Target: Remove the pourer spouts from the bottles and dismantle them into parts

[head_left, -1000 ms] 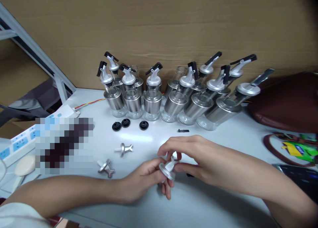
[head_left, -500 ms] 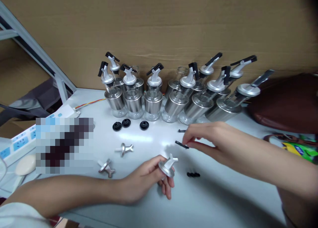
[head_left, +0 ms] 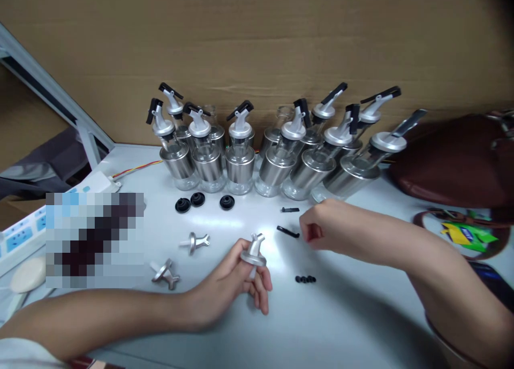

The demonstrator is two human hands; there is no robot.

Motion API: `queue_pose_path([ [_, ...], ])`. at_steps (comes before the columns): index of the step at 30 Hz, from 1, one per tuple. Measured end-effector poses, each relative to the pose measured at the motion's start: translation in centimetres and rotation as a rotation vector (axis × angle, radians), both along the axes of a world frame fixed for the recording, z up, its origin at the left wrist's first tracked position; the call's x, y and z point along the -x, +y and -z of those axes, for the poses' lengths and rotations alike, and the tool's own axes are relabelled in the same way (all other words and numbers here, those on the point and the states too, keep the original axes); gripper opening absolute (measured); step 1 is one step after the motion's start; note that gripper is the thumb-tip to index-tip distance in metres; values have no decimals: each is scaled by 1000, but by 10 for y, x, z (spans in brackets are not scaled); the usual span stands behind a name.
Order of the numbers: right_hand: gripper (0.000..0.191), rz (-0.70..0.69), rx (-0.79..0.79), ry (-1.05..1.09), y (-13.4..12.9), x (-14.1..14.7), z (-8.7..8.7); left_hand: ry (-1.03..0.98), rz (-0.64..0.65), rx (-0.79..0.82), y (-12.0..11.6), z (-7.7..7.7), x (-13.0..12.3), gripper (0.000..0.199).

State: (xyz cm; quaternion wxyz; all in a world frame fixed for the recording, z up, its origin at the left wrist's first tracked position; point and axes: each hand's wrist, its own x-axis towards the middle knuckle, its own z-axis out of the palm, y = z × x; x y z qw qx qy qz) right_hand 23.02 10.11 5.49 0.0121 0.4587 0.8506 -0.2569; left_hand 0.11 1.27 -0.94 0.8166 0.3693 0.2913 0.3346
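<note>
Over to the right now, and here's the one bit of print to catch the eye: pale lettering on a blue patch, sitting across the yellow-and-green packet (head_left: pixel 453 233) near the dark red bag (head_left: pixel 445 160). There are several characters in a row, small and soft, too blurred to spell out with confidence. No word, number or sign reads clearly.

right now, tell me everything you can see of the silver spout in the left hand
The silver spout looks like metal or metallic-finished plastic, with a soft sheen. A round, flat-rimmed collar carries a narrower neck ending in a fork; a pale stem shows below. No black lever is fitted to the fork. It stands nearly upright, its neck leaning slightly toward the picture's right, raised in the left hand, whose fingers grip it under the collar.
</note>
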Motion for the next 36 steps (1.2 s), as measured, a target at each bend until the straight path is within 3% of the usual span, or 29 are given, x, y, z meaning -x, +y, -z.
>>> queue_pose_path([
  [3, 12, -69, 244, -187, -5, 17, -10, 12, -13, 8, 0, -1, 1, 36],
  [5, 14, -89, 316, -268, -9, 30, -14, 20, -14, 13, 1, -3, 1, 37],
  [12, 18, -142, 291, -297, -15, 43, -12, 41, -27, 49, 2, -5, -1, 37],
  [16, 16, -150, 238, -199, -14, 39, -12, 23, -28, 55, 1, -4, -1, 39],
  [27, 6, -192, 206, 353, -3, 40, -25, -4, -15, 27, 1, -2, -1, 41],
  [36, 8, -189, 90, 451, -2, 39, -22, -2, 3, -22, -1, -1, 2, 38],
])
